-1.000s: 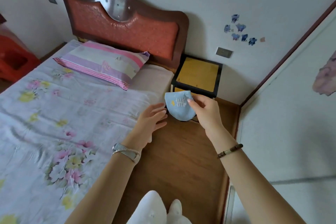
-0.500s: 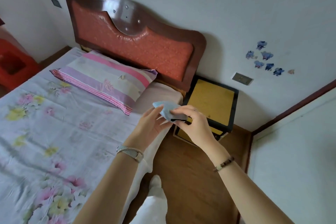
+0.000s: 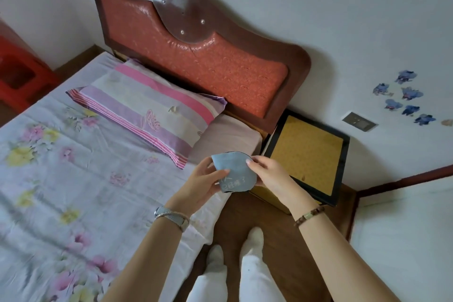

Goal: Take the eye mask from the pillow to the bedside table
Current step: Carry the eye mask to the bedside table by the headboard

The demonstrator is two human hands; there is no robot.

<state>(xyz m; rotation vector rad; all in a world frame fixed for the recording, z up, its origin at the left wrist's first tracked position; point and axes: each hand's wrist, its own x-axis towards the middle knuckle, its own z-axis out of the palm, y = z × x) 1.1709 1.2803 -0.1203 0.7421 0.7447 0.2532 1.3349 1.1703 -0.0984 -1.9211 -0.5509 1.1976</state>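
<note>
The light blue eye mask (image 3: 235,171), with white writing and a dark edge, hangs in the air over the bed's right edge. My left hand (image 3: 202,181) grips its left side and my right hand (image 3: 272,176) pinches its right side. The striped pink and purple pillow (image 3: 152,110) lies on the bed below the headboard, to the left of the mask. The bedside table (image 3: 306,154), yellow on top with a black frame, stands just right of my right hand, its near left corner hidden by that hand.
The red padded headboard (image 3: 196,51) stands against the wall. The floral sheet (image 3: 61,179) covers the bed at left. Brown wooden floor (image 3: 282,240) runs between bed and a white panel at right. My white-trousered legs (image 3: 232,272) stand on it. A red stool (image 3: 14,73) sits far left.
The mask was in my right hand alone near the table; my left hand has come up and gripped it too. The mask now faces me, writing side up, and the view has tilted upward.
</note>
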